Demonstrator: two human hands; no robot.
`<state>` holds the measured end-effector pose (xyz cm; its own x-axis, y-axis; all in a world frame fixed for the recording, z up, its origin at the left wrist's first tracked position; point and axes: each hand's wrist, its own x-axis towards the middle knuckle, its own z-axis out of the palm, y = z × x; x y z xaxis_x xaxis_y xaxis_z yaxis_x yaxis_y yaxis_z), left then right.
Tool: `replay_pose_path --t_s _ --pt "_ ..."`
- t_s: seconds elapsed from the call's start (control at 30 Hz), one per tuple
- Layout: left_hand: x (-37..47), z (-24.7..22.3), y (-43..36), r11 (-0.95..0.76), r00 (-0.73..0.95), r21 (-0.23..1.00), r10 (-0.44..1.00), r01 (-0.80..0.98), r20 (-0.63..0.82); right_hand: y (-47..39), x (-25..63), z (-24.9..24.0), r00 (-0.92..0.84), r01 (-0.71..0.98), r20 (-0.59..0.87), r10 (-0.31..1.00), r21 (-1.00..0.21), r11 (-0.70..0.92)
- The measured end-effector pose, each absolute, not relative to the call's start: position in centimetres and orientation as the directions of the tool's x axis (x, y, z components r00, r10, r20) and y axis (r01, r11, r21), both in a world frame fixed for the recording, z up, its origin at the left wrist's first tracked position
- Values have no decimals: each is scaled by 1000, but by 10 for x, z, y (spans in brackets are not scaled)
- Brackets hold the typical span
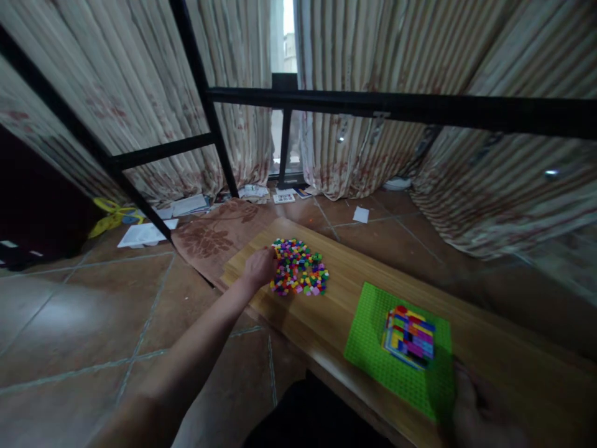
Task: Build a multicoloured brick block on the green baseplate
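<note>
Nearest, a dark-clothed leg (pixel 312 417) shows at the bottom edge, close to a long wooden board (pixel 345 311) that slants from upper left to lower right. The right hand (pixel 480 404), blurred and in shadow, lies low beside the near right edge of a green studded baseplate (pixel 373 323); how far it is open, and whether it touches or holds anything, I cannot tell. On the baseplate sits a stacked block (pixel 410 336) of multicoloured bricks. Farther along, the left forearm reaches in from the lower left, and the left hand (pixel 261 267), back up and fingers curled, is at the left side of a loose pile of small coloured bricks (pixel 298 267); whether it grips one is hidden. Past the board's far end lies a brown patterned cloth (pixel 224 233), on a floor of brown tiles (pixel 93 330) with pale joints. Beyond are scattered papers (pixel 147 233), a yellow object (pixel 109 214) at left, black metal bars (pixel 349 99), and striped, flower-patterned curtains (pixel 382 56) parted at a bright window (pixel 289 37).
</note>
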<state>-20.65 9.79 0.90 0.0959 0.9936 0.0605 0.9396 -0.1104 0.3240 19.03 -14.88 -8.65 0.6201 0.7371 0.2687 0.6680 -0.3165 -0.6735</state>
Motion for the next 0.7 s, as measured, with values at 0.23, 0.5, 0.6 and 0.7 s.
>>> replay_pose_path --t_s 0.23,0.5,0.6,0.7 --pt "-112 38 35 -571 542 611 799 549 259 -138 169 -69 698 575 241 674 -750 -327" --pt "-4 21 6 -728 701 543 639 418 317 -137 164 -64 654 602 295 697 -761 -242" --pt "6 16 8 -755 724 471 623 456 297 -136 163 -61 653 604 292 699 -758 -247" --pt "7 14 9 -778 739 401 609 484 289 -135 162 -59 656 601 295 695 -762 -243"
